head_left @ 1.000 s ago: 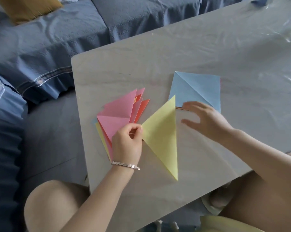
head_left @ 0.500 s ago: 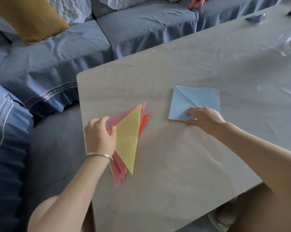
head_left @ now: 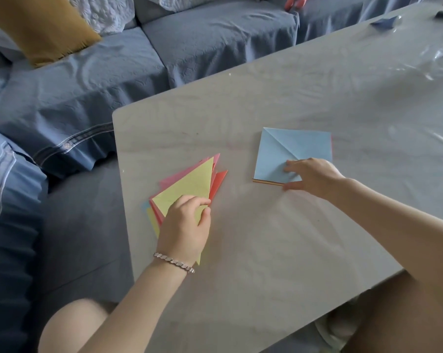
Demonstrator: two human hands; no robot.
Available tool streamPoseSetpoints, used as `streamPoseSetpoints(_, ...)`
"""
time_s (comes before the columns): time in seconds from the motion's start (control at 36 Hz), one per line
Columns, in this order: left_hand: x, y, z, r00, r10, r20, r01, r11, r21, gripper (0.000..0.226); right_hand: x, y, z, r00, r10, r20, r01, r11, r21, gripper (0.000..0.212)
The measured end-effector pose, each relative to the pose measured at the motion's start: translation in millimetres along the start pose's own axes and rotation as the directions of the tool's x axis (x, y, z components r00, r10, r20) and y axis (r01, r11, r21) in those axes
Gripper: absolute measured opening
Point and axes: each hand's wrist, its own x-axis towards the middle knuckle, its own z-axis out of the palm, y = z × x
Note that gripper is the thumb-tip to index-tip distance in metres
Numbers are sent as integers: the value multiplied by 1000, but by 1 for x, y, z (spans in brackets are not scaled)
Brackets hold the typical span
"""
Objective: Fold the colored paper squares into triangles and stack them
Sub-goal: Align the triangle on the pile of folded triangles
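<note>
The blue square [head_left: 286, 154] lies under the resting fingertips of the right hand [head_left: 314, 177], while the left hand [head_left: 182, 225] pinches the yellow triangle [head_left: 190, 184] near the table's [head_left: 266, 250] left edge.

Soft, rather dim daylight with a cool bluish cast is strongest toward the far right corner of the table [head_left: 266, 263], where the clear plastic cover [head_left: 442, 62] throws white streaks of glare. Shadows are faint and soft-edged, one under the right hand [head_left: 314, 177], another beneath the left hand [head_left: 183, 225] gripping the yellow triangle [head_left: 187, 184]. The wide lens bows the table's edges and the sofa [head_left: 215, 39], and the bare knee [head_left: 70, 324] at bottom left is smeared.
</note>
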Motion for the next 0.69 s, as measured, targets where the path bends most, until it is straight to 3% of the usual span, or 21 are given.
streamPoseSetpoints(0.22,-5,6,0,999,3,51,0,999,-53,15,-9,-14,3,996,-91,2,88,955,-284,31)
streamPoseSetpoints(0.42,-15,10,7,994,-35,100,46,992,-115,14,-36,-20,13,986,-162,31,164,951,-261,58)
streamPoseSetpoints(0.53,-13,17,20,955,-194,226,239,951,-195,25,-68,-26,34,945,-325,-44,311,930,-195,59)
streamPoseSetpoints(0.69,10,35,48,785,-446,429,586,760,-281,48,-90,-30,37,953,-297,-57,294,954,-57,50)
